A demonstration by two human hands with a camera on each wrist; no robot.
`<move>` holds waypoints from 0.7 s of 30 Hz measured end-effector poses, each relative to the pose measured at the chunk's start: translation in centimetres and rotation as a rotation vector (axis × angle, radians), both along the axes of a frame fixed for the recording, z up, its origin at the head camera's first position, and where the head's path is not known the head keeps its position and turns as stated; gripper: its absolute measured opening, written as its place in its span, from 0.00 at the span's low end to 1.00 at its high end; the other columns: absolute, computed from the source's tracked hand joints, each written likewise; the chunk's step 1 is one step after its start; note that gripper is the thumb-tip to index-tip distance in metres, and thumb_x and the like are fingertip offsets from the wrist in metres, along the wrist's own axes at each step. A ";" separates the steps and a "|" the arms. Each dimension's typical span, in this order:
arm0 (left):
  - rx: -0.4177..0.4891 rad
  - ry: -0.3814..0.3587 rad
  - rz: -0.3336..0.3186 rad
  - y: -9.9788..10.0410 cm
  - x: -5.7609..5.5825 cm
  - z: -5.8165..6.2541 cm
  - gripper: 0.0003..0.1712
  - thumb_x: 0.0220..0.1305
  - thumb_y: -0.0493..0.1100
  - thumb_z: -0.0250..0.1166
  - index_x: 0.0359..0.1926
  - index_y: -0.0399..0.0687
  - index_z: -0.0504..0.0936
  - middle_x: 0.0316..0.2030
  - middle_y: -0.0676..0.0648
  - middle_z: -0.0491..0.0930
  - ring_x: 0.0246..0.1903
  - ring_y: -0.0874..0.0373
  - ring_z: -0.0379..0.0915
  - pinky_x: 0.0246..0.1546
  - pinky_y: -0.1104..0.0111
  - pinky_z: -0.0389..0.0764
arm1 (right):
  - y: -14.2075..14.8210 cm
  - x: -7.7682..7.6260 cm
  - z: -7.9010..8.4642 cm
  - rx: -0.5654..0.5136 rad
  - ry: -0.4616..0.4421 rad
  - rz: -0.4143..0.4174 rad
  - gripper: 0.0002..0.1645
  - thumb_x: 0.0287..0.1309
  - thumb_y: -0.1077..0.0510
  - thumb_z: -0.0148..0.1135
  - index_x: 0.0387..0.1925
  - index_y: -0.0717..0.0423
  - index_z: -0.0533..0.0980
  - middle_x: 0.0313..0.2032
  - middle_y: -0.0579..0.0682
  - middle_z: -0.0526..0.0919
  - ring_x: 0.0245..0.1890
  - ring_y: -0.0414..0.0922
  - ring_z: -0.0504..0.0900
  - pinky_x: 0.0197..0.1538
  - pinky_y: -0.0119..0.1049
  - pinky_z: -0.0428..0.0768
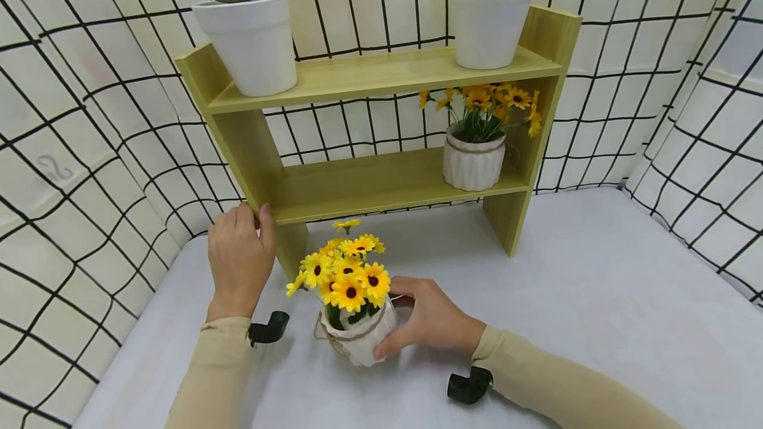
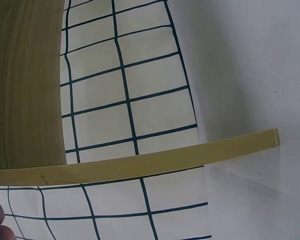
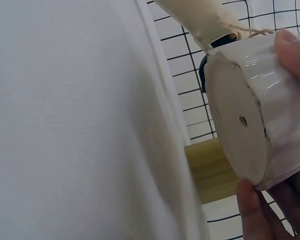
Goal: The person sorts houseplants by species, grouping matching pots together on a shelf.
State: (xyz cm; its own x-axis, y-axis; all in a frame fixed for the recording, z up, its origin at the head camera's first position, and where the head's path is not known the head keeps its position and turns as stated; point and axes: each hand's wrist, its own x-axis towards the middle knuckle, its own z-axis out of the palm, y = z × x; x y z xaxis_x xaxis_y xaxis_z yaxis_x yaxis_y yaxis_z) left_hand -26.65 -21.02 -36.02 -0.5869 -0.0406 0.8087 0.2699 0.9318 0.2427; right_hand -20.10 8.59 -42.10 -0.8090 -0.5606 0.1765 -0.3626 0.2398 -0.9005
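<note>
My right hand (image 1: 432, 316) grips a white ribbed flower pot (image 1: 372, 343) from its right side, thumb in front. Yellow artificial daisies (image 1: 348, 277) fill the pot, and twine is tied round it. The right wrist view shows the pot's flat base (image 3: 240, 120) with a small hole, lifted off the white cloth and tilted. At the lower left of the wooden shelf (image 1: 357, 184), my left hand (image 1: 241, 257) holds the side panel's edge around middle-board height. In the left wrist view, only two fingertips (image 2: 0, 232) show, beside the panel's edge (image 2: 140, 162).
Two white pots with succulents stand on the top board, one left (image 1: 253, 48), one right (image 1: 491, 22). A pot of orange flowers (image 1: 473, 164) sits at the right of the middle board. Black wire grid (image 1: 626, 51) surrounds the white cloth-covered table (image 1: 608, 270).
</note>
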 end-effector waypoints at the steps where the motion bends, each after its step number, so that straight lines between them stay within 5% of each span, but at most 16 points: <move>1: -0.003 -0.003 0.003 0.0 0.0 0.1 0.26 0.82 0.50 0.48 0.33 0.31 0.74 0.25 0.35 0.75 0.30 0.40 0.67 0.35 0.54 0.65 | 0.0 0.0 0.2 -0.003 -0.013 -0.008 0.45 0.36 0.49 0.89 0.60 0.30 0.80 0.60 0.32 0.82 0.62 0.36 0.80 0.65 0.31 0.79; 21: -0.006 0.044 -0.013 -0.1 -0.2 0.1 0.24 0.80 0.47 0.50 0.29 0.32 0.73 0.22 0.35 0.74 0.27 0.39 0.66 0.32 0.55 0.63 | 1.4 -0.2 4.9 -0.137 0.018 -0.139 0.47 0.34 0.52 0.89 0.62 0.39 0.80 0.62 0.41 0.82 0.63 0.44 0.79 0.65 0.33 0.80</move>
State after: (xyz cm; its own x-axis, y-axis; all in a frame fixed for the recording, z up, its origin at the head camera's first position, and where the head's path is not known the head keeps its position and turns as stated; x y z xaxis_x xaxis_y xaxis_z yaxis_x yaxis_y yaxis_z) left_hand -26.85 -21.10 -35.90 -0.5511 -0.0279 0.8340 0.2924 0.9296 0.2244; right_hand -20.31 9.98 -37.16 -0.8731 -0.4130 0.2589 -0.3512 0.1647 -0.9217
